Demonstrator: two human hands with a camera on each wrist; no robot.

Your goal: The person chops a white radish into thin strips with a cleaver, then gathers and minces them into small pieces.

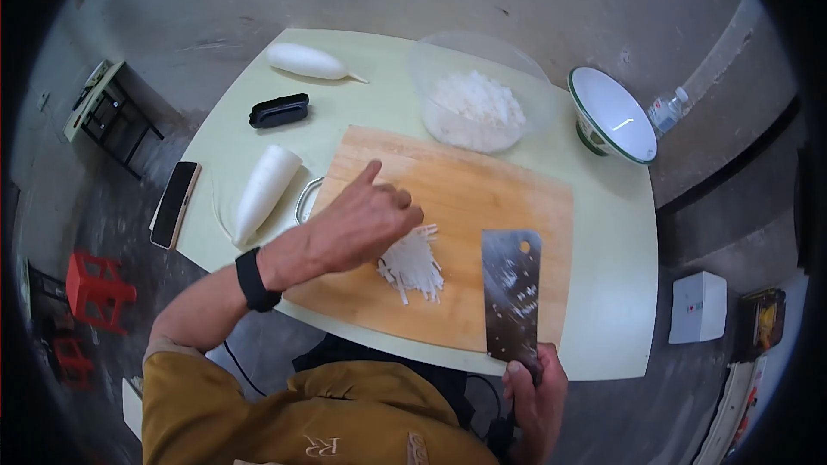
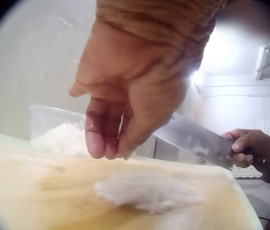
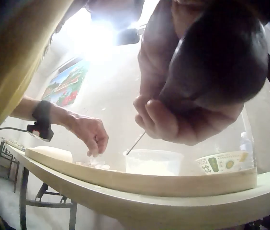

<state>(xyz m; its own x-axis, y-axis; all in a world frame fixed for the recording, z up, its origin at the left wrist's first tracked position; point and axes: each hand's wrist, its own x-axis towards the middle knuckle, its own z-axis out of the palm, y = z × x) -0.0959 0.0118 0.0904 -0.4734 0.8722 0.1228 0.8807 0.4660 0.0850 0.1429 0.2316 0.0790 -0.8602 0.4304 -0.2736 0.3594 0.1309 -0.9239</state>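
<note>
In my right hand (image 1: 541,392) I grip the dark handle of a cleaver (image 1: 510,280); small white bits cling to its broad blade. The blade is over the right part of the wooden cutting board (image 1: 465,185) in the head view. A small heap of white radish shreds (image 1: 415,269) lies mid-board. Just above it hangs my left hand (image 1: 362,215), its fingers loosely bent downward. The left wrist view shows the fingertips (image 2: 101,146) over the shreds, with nothing visible between them and the thumb. A cut white radish (image 1: 265,189) lies left of the board.
Behind the board a clear plastic bowl (image 1: 418,90) holds more white shreds. To its right stand a green-rimmed white bowl (image 1: 613,112) and a plastic bottle (image 1: 668,110). A whole radish (image 1: 306,60), a black case (image 1: 280,110) and a phone (image 1: 177,202) lie at the left.
</note>
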